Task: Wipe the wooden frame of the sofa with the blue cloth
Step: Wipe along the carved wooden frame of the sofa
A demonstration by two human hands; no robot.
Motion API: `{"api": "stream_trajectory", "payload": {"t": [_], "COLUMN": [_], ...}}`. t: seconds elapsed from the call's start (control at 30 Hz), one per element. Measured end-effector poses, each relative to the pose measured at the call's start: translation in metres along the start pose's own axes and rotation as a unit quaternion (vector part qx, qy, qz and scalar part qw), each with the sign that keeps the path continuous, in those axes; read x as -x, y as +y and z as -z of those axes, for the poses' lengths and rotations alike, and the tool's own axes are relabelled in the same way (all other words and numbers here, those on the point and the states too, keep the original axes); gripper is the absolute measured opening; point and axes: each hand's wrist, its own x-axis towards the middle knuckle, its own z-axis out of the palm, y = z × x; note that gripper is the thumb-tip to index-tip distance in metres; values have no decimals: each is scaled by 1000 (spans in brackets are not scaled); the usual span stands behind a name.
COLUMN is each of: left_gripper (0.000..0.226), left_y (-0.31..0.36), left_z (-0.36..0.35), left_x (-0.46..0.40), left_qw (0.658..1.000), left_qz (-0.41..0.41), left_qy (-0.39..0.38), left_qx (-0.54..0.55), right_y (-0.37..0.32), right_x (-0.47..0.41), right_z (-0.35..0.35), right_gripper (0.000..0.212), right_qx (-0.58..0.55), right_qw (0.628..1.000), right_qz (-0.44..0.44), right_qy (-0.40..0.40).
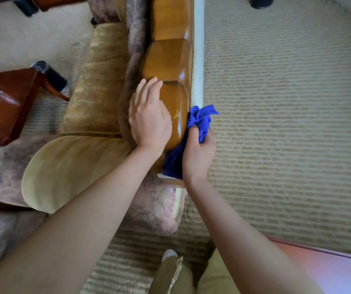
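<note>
Blue cloth (197, 128) bunched in the gripping right hand (199, 154) against the wooden frame (170, 66) at frame centre, left hand (149, 117) flat, bracing — mid-wipe; next, likely slide upward along unwiped sections.

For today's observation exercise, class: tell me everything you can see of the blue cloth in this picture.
The blue cloth is a vivid royal blue, soft and crumpled, seemingly a microfibre rag. The right hand grips its middle; a bunched end sticks up above the fingers and a flatter part hangs below the palm. It is pressed against the outer side of the glossy wooden frame, by its nearest rounded section, where the left hand rests.
</note>
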Motion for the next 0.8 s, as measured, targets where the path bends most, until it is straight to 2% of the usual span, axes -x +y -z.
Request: {"api": "stream_trajectory", "payload": {"t": [0.2,0.37,0.5,0.67,0.8], "left_gripper": [54,49,46,44,42], "left_y": [-3,-3,-6,-5,-6], "left_z": [0,0,-1,0,2], "left_x": [0,0,-1,1,0], "left_qw": [1000,1000,1000,1000,999], "left_qz": [10,10,2,-1,1], "left_qy": [-3,-22,-23,-26,-47], "left_qx": [5,2,3,6,-10], "right_y": [-2,21,34,24,32], "right_x": [-32,-4,16,-15,-1], "right_z": [-9,-3,-3,-2,-2], "right_gripper": [40,28,31,27,30], "right_qx": [14,17,47,74,60], "right_qw": [999,999,996,992,996], "right_qz": [-30,-25,-6,-93,-53], "right_qy": [-30,25,74,27,40]}}
